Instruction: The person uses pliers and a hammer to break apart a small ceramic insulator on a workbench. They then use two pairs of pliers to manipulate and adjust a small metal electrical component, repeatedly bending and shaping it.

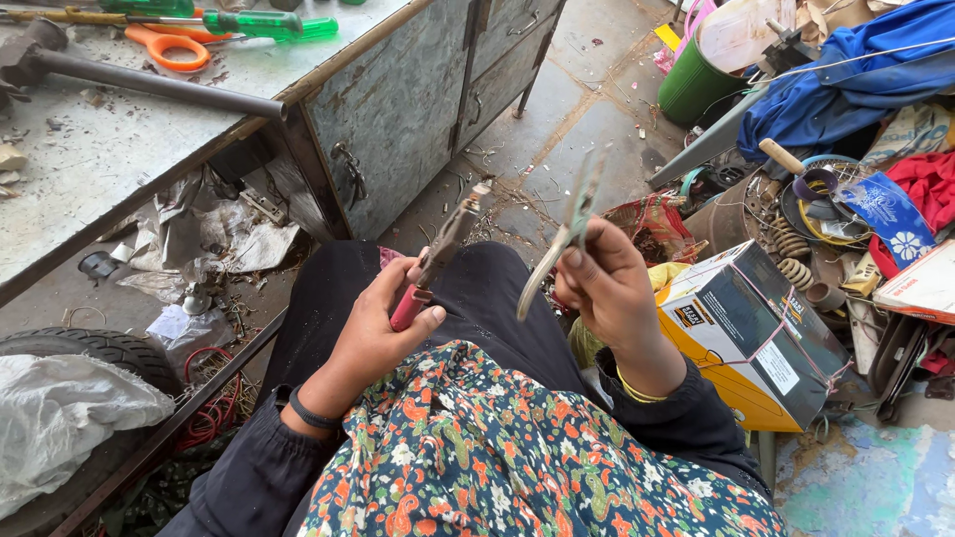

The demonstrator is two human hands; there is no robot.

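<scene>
From the head camera we see our left hand (373,323) closed around the red grip of pliers (438,254), their nose pointing up and away. Just to its right, our right hand (607,283) pinches a thin bent metal strip (567,234) upright. The two are apart; the pliers grip nothing yet, so the work on the strip looks barely started.

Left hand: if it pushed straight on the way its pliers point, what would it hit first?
Probably the grey cabinet: the left hand aims its pliers up and forward towards it, over bare floor. Depth is unclear.
</scene>
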